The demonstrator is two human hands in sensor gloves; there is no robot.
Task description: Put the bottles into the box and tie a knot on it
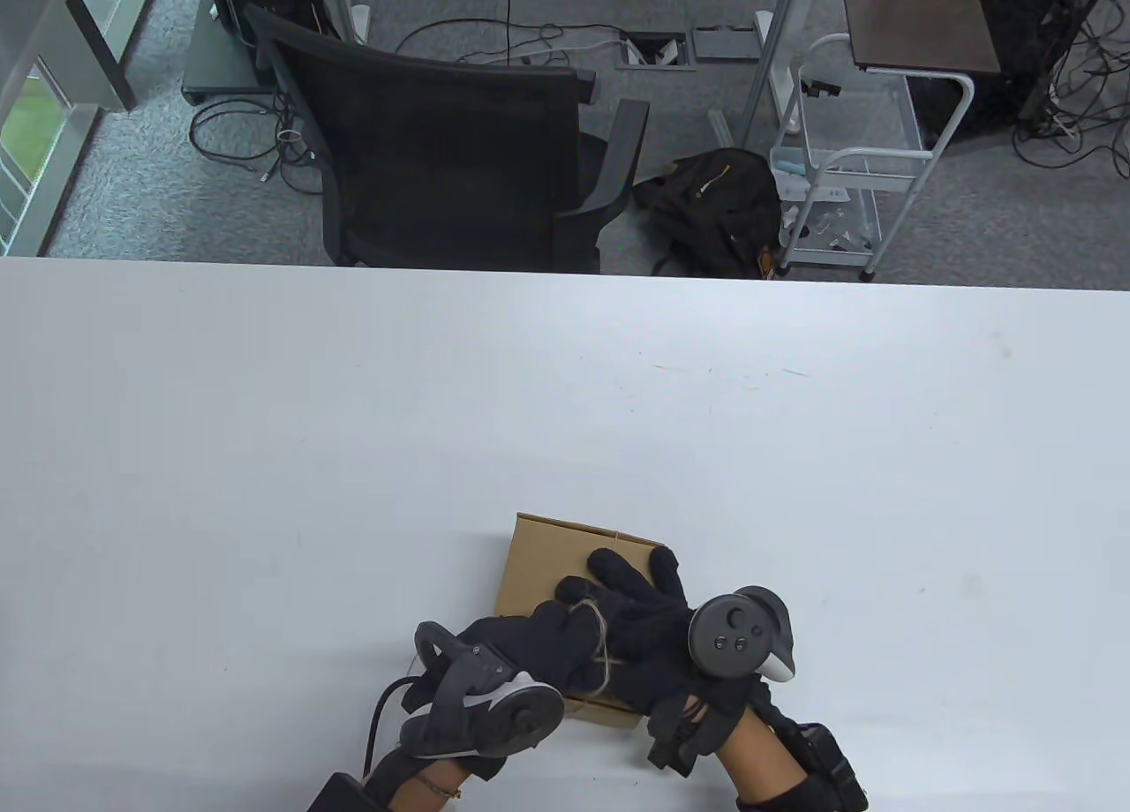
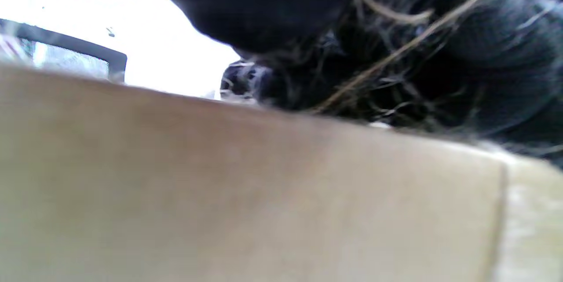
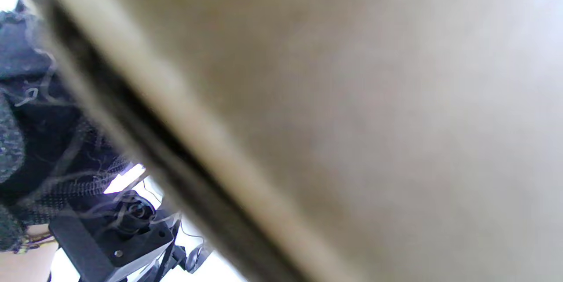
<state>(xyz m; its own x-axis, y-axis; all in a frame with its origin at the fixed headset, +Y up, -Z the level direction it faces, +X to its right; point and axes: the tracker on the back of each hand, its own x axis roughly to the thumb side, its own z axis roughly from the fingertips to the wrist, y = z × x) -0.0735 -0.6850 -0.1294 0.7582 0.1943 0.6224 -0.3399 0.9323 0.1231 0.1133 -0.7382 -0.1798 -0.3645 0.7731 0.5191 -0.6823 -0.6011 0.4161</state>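
Box (image 1: 547, 565): closed brown cardboard, on white table (image 1: 265, 450), near edge, centre.
Twine (image 1: 598, 640): loops over box top, between both hands.
Left hand (image 1: 538, 649): fingers curled round twine.
Right hand (image 1: 644, 618): fingers stretched flat on lid; grip on twine cannot be told.
Bottles: not visible.

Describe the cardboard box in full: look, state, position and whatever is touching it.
The box is plain brown cardboard, closed, lying flat on the white table near its front edge. Thin tan twine crosses its top, with a strand also running near the far edge. The right hand rests on the lid, fingers spread; the left hand meets it over the near side, working the twine. No bottles are visible. The wrist views show only blurred cardboard and a seam.
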